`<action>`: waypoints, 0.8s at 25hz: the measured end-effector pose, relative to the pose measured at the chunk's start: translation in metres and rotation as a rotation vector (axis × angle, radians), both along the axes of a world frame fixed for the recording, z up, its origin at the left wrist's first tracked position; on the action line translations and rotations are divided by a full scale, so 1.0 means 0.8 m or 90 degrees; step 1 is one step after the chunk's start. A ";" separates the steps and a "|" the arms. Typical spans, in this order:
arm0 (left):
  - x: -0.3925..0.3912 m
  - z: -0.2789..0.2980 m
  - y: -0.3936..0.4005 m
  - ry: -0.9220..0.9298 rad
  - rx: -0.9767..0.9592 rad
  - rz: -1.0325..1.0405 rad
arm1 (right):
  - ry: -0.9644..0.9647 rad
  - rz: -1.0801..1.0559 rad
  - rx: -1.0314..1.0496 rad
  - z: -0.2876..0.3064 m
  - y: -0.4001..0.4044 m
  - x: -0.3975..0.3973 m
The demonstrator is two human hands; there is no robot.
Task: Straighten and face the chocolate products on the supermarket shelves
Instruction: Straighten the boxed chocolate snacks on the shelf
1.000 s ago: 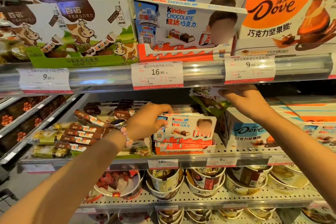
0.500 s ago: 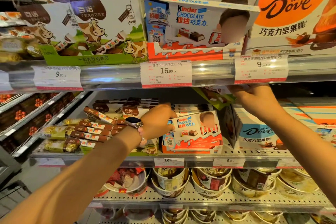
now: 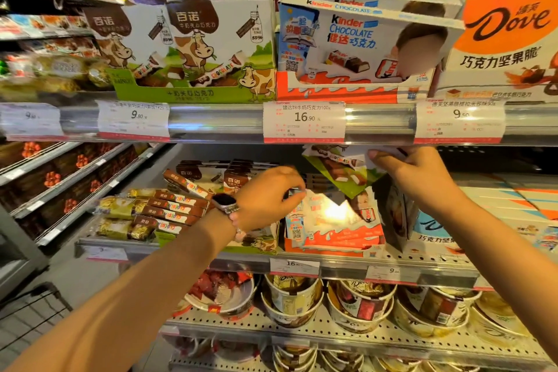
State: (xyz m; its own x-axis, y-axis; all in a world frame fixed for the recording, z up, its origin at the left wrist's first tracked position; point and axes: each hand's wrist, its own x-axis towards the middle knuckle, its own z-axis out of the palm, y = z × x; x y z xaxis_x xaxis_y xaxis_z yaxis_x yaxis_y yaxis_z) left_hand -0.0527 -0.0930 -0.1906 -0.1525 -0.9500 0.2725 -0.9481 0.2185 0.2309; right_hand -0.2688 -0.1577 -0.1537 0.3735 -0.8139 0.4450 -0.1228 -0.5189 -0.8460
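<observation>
— Where are we with the Kinder box (image 3: 335, 220)?

— It sits in its red tray (image 3: 329, 243) on the middle shelf, front tipped up, glare across its face. Our left hand (image 3: 265, 199) pinches its upper left corner, fingers curled. Our right hand (image 3: 422, 178) grips the cow-print box (image 3: 338, 172), held tilted just under the upper shelf rail (image 3: 211, 124).

— How do we finish it well?

— We should probably stand the Kinder box square, label facing out, flush with the tray's near lip. Then the cow-print box likely belongs left, with its own kind (image 3: 211, 178).
</observation>
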 end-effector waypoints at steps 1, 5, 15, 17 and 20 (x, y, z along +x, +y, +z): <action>0.010 0.000 0.014 0.015 -0.010 0.016 | -0.019 -0.002 0.020 0.000 0.001 0.002; 0.069 0.008 0.084 -0.054 -0.006 0.093 | -0.070 0.047 0.118 -0.002 0.005 0.020; 0.131 -0.028 0.112 -0.099 0.075 0.151 | -0.075 0.105 0.092 -0.022 0.017 0.122; 0.132 -0.030 0.112 -0.076 0.039 0.141 | -0.049 0.087 0.018 -0.032 0.021 0.133; 0.135 -0.034 0.112 -0.067 0.011 0.124 | 0.022 0.129 -0.039 -0.045 0.034 0.143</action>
State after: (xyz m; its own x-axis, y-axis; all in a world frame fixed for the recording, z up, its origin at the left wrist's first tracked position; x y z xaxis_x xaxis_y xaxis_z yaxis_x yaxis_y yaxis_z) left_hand 0.0552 -0.0035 -0.2176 0.0078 -0.9686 0.2485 -0.9912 0.0254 0.1300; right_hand -0.1547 -0.1303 -0.1897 0.5425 -0.6922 0.4759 -0.0384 -0.5864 -0.8091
